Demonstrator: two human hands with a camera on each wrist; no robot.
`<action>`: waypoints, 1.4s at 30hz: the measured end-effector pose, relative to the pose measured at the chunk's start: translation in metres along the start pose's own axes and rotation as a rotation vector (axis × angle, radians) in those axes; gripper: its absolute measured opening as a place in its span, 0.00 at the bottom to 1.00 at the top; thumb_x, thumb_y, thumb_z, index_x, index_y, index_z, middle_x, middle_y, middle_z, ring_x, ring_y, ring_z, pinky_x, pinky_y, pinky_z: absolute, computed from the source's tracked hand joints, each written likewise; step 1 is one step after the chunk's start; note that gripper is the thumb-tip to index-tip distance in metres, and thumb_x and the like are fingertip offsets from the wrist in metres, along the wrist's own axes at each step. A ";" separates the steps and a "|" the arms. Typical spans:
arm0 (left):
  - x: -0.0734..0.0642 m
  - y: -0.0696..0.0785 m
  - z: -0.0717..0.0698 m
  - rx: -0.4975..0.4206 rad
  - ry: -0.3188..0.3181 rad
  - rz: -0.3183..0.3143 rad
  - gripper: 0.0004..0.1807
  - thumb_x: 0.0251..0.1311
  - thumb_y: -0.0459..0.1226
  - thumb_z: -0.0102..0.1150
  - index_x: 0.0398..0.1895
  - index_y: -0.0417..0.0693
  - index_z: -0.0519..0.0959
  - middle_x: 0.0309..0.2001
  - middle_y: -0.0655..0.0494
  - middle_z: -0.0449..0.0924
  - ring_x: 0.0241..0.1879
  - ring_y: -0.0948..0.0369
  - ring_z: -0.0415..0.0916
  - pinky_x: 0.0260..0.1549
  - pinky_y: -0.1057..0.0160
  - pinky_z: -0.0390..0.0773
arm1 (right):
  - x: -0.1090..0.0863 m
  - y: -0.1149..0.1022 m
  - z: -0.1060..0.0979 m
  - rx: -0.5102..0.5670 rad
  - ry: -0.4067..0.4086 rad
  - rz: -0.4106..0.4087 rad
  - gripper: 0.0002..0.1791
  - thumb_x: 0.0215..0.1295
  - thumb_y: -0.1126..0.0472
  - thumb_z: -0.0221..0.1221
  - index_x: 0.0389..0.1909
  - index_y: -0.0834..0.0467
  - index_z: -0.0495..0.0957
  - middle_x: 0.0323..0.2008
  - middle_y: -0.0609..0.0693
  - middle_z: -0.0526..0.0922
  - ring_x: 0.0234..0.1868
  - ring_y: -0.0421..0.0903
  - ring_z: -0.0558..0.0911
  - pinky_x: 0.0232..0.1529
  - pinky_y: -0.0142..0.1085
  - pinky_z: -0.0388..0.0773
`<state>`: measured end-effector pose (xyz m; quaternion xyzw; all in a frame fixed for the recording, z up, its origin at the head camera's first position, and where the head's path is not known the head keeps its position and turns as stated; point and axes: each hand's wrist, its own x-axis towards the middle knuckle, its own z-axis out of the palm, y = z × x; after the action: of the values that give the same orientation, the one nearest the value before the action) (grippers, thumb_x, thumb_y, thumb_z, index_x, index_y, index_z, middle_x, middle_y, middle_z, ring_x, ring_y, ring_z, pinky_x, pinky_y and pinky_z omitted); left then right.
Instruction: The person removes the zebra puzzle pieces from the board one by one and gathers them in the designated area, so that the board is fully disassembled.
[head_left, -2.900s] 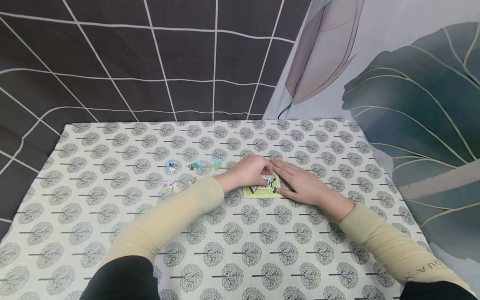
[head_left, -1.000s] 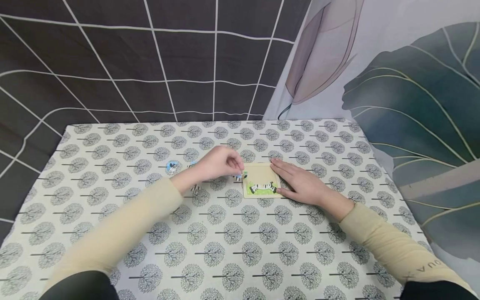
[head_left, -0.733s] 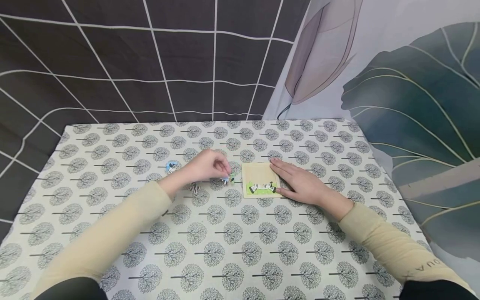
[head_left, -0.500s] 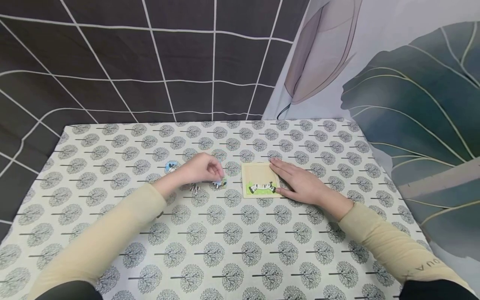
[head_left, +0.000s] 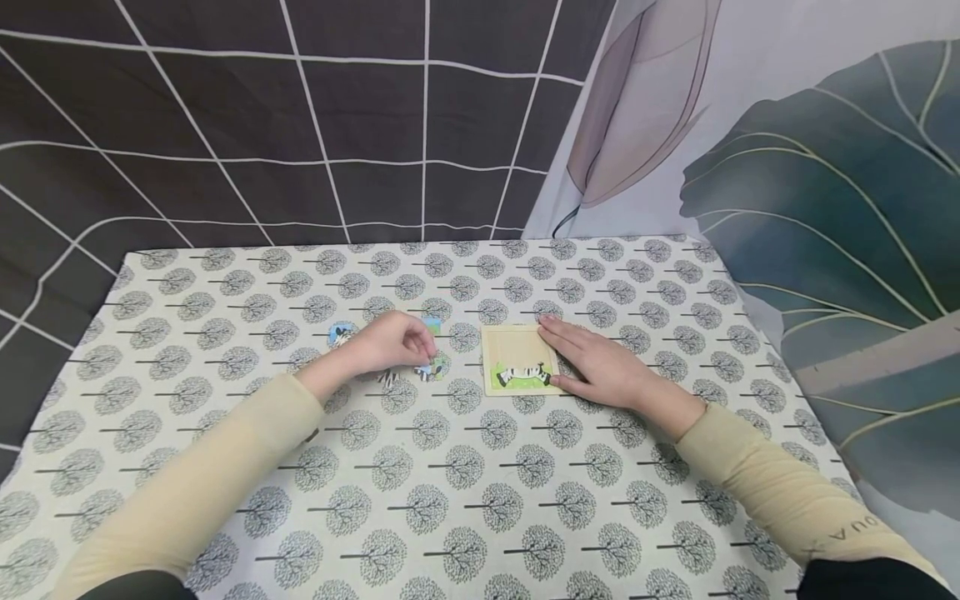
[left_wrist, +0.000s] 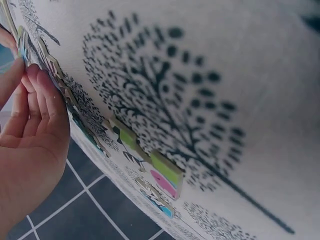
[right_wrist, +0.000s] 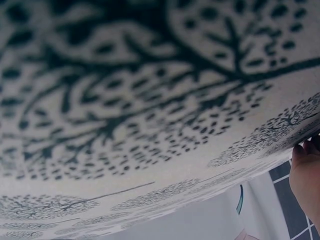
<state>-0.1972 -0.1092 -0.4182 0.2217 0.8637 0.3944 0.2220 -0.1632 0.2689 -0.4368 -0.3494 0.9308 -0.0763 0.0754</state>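
My left hand (head_left: 386, 340) is over the cloth left of the puzzle board, its thumb and forefinger pinching a small puzzle piece (head_left: 429, 371) close to the table. In the left wrist view the same piece (left_wrist: 22, 46) shows edge-on between the fingertips. The shallow wooden puzzle board (head_left: 510, 343) lies flat, a zebra-body piece on green (head_left: 523, 377) along its lower side and bare wood above. My right hand (head_left: 600, 364) rests with straight fingers along the board's right edge. In the right wrist view only part of that hand (right_wrist: 306, 175) appears, at the right border.
Loose pieces lie around the left hand: a blue one (head_left: 341, 333), a blue-and-green one (head_left: 432, 326) and a striped one (head_left: 389, 379). A pink-and-green piece (left_wrist: 166, 181) shows in the left wrist view. The table has a tree-patterned cloth (head_left: 465, 500); a dark grid curtain (head_left: 375, 108) hangs behind.
My left hand was over the board, then moved left off it with the pinched piece, down among the loose pieces. The blue-and-green piece came back into view. My right hand stayed put.
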 end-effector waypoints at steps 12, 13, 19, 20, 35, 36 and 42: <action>-0.002 -0.003 -0.004 0.054 0.029 0.019 0.05 0.61 0.29 0.72 0.39 0.40 0.87 0.39 0.47 0.90 0.39 0.59 0.85 0.49 0.60 0.88 | 0.002 0.001 0.001 0.012 -0.003 -0.005 0.46 0.77 0.42 0.57 0.84 0.60 0.52 0.86 0.56 0.51 0.85 0.59 0.58 0.84 0.55 0.58; -0.002 -0.002 -0.004 0.056 0.029 0.021 0.05 0.61 0.29 0.71 0.40 0.40 0.87 0.40 0.47 0.90 0.40 0.58 0.85 0.50 0.60 0.88 | 0.002 0.002 0.001 0.012 -0.003 -0.005 0.46 0.77 0.42 0.57 0.84 0.60 0.52 0.86 0.56 0.51 0.85 0.59 0.58 0.84 0.55 0.58; 0.002 0.007 0.000 0.069 0.037 0.027 0.06 0.63 0.30 0.70 0.42 0.41 0.87 0.41 0.47 0.90 0.41 0.57 0.87 0.51 0.58 0.89 | 0.003 0.002 0.001 0.008 -0.007 -0.008 0.46 0.77 0.41 0.57 0.84 0.60 0.52 0.86 0.57 0.50 0.84 0.60 0.58 0.84 0.55 0.58; 0.003 0.008 0.001 0.070 0.041 0.033 0.06 0.63 0.30 0.70 0.42 0.41 0.87 0.40 0.47 0.90 0.41 0.57 0.87 0.51 0.59 0.89 | 0.003 0.002 0.001 0.012 -0.007 -0.008 0.46 0.77 0.42 0.57 0.84 0.60 0.52 0.86 0.57 0.50 0.85 0.60 0.58 0.84 0.56 0.58; 0.034 0.036 0.029 0.049 -0.001 0.129 0.06 0.64 0.29 0.69 0.43 0.39 0.87 0.41 0.47 0.90 0.41 0.59 0.86 0.48 0.67 0.88 | 0.013 -0.007 -0.003 0.044 -0.007 -0.020 0.47 0.77 0.40 0.58 0.85 0.58 0.51 0.86 0.55 0.51 0.85 0.57 0.56 0.85 0.55 0.56; 0.036 0.038 0.031 0.049 -0.002 0.134 0.06 0.64 0.29 0.69 0.44 0.39 0.87 0.41 0.47 0.90 0.41 0.59 0.86 0.48 0.68 0.88 | 0.014 -0.008 -0.002 0.044 -0.009 -0.024 0.47 0.77 0.40 0.58 0.85 0.58 0.51 0.86 0.55 0.51 0.85 0.57 0.56 0.84 0.55 0.56; 0.043 0.045 0.038 0.054 -0.029 0.145 0.08 0.64 0.28 0.69 0.46 0.39 0.87 0.44 0.47 0.90 0.42 0.59 0.87 0.48 0.70 0.87 | 0.022 -0.012 0.000 0.044 -0.010 -0.047 0.46 0.77 0.39 0.57 0.85 0.57 0.52 0.86 0.53 0.51 0.85 0.56 0.57 0.84 0.56 0.58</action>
<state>-0.2013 -0.0362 -0.4148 0.2953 0.8523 0.3830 0.1991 -0.1719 0.2449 -0.4360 -0.3699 0.9200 -0.0968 0.0857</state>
